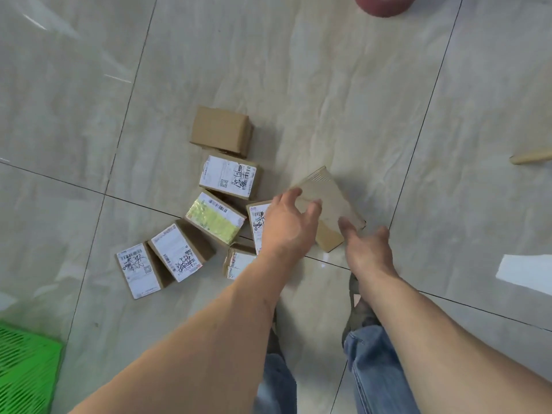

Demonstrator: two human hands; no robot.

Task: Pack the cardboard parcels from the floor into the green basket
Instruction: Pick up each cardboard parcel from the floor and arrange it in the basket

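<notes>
Both hands, left hand [286, 225] and right hand [369, 249], reach spread and apparently empty toward blurred plain parcel [331, 204]; I advise gripping opposite sides before lifting toward green basket [24, 366].

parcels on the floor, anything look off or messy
Yes. The parcels lie scattered at mixed angles, several leaning on one another. The plain parcel between the left hand and right hand is tilted. The green basket sits apart.

Green basket [27, 366] cut off at near-left corner; red object [380, 4] cropped at far edge; tilted parcel [328, 204] motion-blurred.
</notes>
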